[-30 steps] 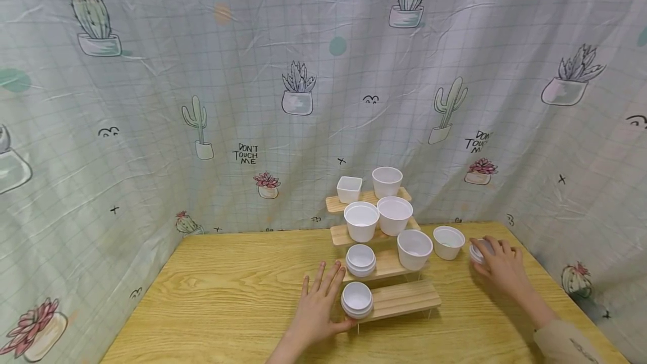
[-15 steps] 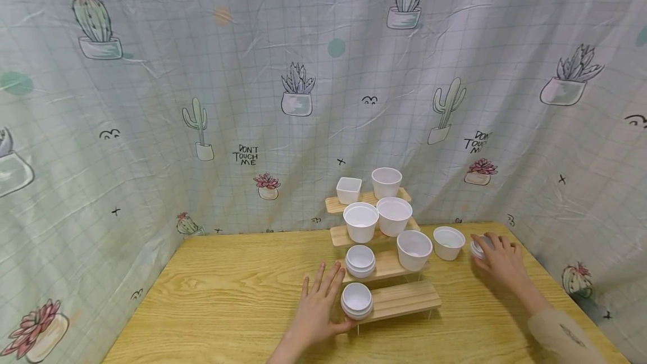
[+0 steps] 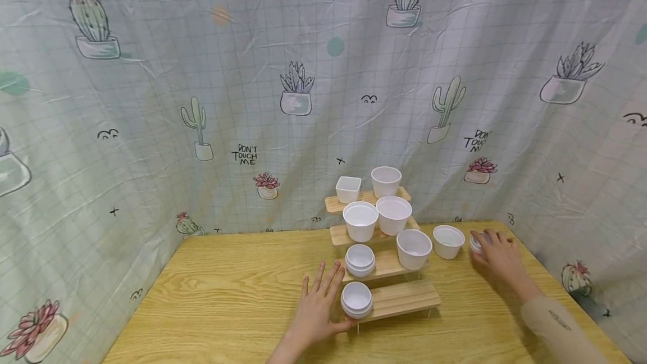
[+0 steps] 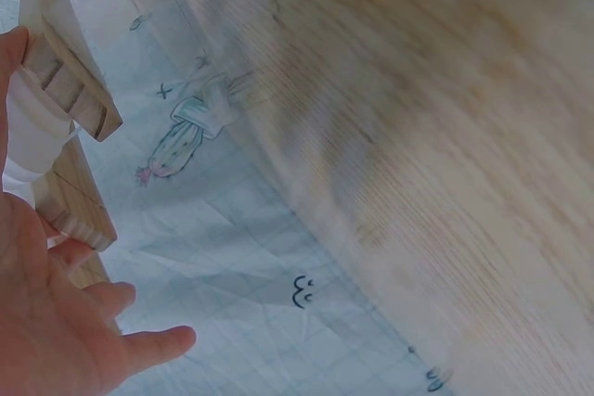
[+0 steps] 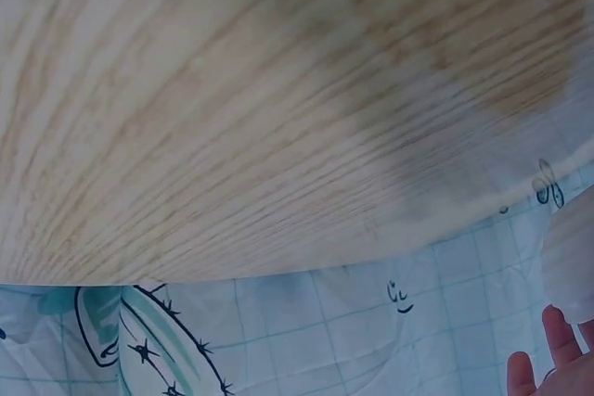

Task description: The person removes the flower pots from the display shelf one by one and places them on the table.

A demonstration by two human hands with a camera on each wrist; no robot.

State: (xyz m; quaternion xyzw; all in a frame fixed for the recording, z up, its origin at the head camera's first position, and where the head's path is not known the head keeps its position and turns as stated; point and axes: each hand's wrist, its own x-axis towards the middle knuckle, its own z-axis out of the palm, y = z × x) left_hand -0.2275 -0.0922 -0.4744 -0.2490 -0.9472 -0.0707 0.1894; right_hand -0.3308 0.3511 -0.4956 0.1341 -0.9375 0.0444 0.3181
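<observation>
In the head view my right hand (image 3: 500,259) grips a small round white pot (image 3: 477,242) on the right side of the table, its fingers over and round the rim. The right wrist view shows part of this white pot at its right edge, with fingertips (image 5: 560,336) beside it. My left hand (image 3: 318,303) lies at the left side of a tiered wooden stand (image 3: 404,298), fingers spread and straight. Its thumb touches the lowest board's end, near a ribbed white pot (image 3: 357,300). Another ribbed pot (image 3: 360,260) sits one step higher, beside the fingertips.
A white cup (image 3: 448,241) stands on the table between the stand and my right hand. Upper steps hold several white cups, including a square one (image 3: 349,190) at the top left. A cactus-printed curtain (image 3: 323,72) hangs behind the wooden table (image 3: 227,285).
My right forearm and sleeve have swung slightly left, while the right hand stays on the pot. The left hand and the stand keep their places.
</observation>
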